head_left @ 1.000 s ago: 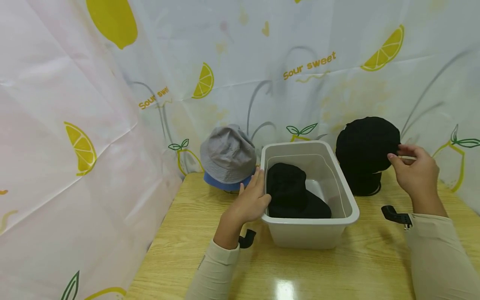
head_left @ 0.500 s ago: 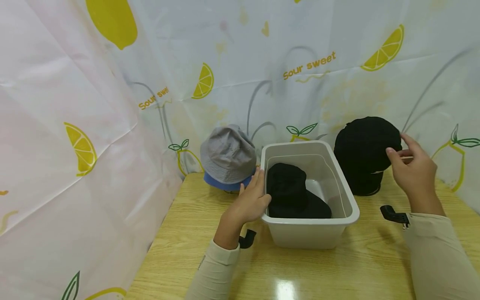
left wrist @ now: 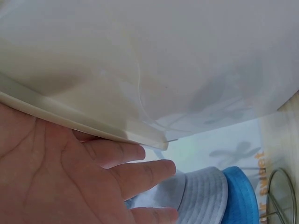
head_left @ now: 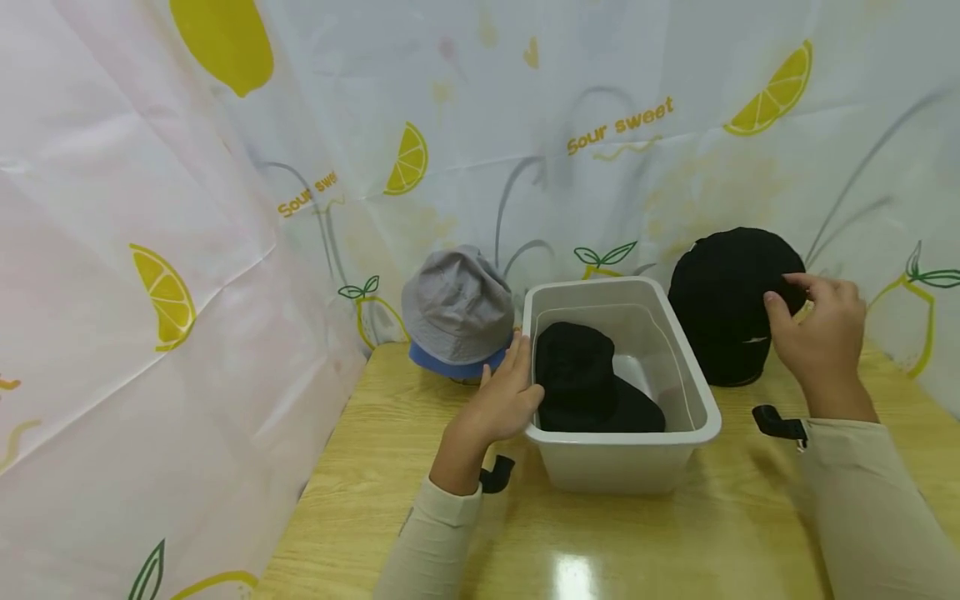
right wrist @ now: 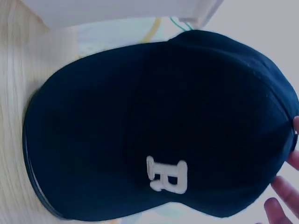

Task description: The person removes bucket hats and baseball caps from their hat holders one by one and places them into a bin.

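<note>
We see the left hand (head_left: 501, 404) on the left rim of a pale plastic bin (head_left: 611, 467), its fingers extended and lying along the outside of the rim; the bin stands in the middle of the worktop (head_left: 337, 467), and a black hat (head_left: 585, 383) lies inside it, towards the left and near part, with some bare bin floor showing at the far right; on the far right, just beside the bin, we find a black cap (head_left: 731, 287), its crown up and its visor sloping down towards the worktop; the right hand (head_left: 821, 337) is at the right side of that crown, thumb and fingers bent and apart, fingertips touching the cloth, though we cannot tell whether they pinch it; from the right wrist we make out a white letter (right wrist: 167, 175) on its front; on the far left, near the bin, a grey bucket hat (head_left: 457, 304) sits over a blue hat (head_left: 442, 363); behind everything hangs a lemon-print sheet (head_left: 510, 75).
</note>
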A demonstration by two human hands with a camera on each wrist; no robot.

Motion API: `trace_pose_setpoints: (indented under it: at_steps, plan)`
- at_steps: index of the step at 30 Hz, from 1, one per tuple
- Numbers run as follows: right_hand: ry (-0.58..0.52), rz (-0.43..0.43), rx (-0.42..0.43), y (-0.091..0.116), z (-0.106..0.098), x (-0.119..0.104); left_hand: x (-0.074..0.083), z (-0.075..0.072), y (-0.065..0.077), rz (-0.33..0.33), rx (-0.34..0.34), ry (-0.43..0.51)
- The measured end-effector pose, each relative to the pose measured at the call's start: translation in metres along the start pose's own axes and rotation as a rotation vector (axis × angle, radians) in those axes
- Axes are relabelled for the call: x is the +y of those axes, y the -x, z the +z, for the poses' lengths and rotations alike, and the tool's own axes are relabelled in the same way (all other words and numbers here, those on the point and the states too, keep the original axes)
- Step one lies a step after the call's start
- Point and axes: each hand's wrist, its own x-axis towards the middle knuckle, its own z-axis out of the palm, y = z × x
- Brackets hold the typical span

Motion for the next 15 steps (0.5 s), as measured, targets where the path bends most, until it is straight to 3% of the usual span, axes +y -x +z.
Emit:
trace_pose_setpoints:
  at_steps: [5,12,15]
  plan:
    - [-0.006,0.075,-0.008,-0.0018,0.0021,-0.0053,-0.0002,0.0011,-0.0021,0.016,-0.006,0.015]
    - [-0.044,-0.061,0.118,-0.0050,0.0055,-0.0067,-0.0007,0.0012,-0.0019,0.004,0.000,0.003]
    - [-0.071,-0.075,0.156,-0.0065,0.0057,-0.0102,-0.0011,0.0005,-0.0015,0.002,0.001,0.006]
